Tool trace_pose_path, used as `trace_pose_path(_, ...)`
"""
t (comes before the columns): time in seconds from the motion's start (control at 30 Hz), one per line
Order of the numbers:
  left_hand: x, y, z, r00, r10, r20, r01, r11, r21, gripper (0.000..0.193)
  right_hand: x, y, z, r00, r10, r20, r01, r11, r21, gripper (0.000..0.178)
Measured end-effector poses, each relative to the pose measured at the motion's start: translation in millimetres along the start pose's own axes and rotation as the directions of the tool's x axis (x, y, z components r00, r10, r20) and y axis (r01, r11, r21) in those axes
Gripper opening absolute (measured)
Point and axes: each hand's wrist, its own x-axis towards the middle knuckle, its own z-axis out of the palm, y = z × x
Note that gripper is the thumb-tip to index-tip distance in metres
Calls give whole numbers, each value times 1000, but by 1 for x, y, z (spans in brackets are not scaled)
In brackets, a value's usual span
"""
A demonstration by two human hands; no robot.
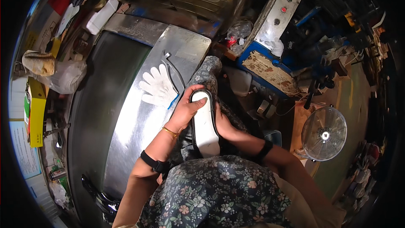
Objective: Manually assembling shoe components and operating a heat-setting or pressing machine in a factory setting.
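Above my lap I hold a long, narrow shoe (pixel 204 126) with a smooth white face and a black rim; its rounded end points away from me. My left hand (pixel 188 109) is closed round the far left edge, its thumb pressed on the white face. Along the right side, my right hand (pixel 223 121) grips the shoe, with its fingers mostly hidden behind it. On the metal table just left of my hands lie a white knitted glove (pixel 158 86) with a blue cuff edge and a grey curved strip (pixel 174 72).
The shiny metal table (pixel 130 120) borders a dark conveyor belt (pixel 99 97) at left. A yellow box (pixel 37 112) and a plastic bag (pixel 67 76) stand beyond it. At right are a round fan (pixel 325 134) and a blue-framed machine (pixel 270 69) with a button panel (pixel 280 10).
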Motion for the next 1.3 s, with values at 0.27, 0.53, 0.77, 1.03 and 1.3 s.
trace_pose_path(0.27,17,10,-6,999,-30,27,27,995,99,43,-14,-67,-2,803,-595,33,304,362,-882,41)
trace_pose_path(0.53,17,4,-11,955,-24,296,54,994,-95,49,-26,23,-16,902,-418,105,428,897,-114,70)
trace_pose_path(0.77,-34,10,16,872,339,-354,215,385,898,50,-27,-66,0,937,-285,205,324,927,-192,68)
trace_pose_path(1.03,-70,4,-12,972,135,-190,141,305,942,57,-19,-20,17,820,-532,210,553,831,-55,64)
trace_pose_path(1.3,-21,-1,-24,967,138,-215,-63,944,325,65,-9,-31,-13,861,-416,293,494,821,-285,65)
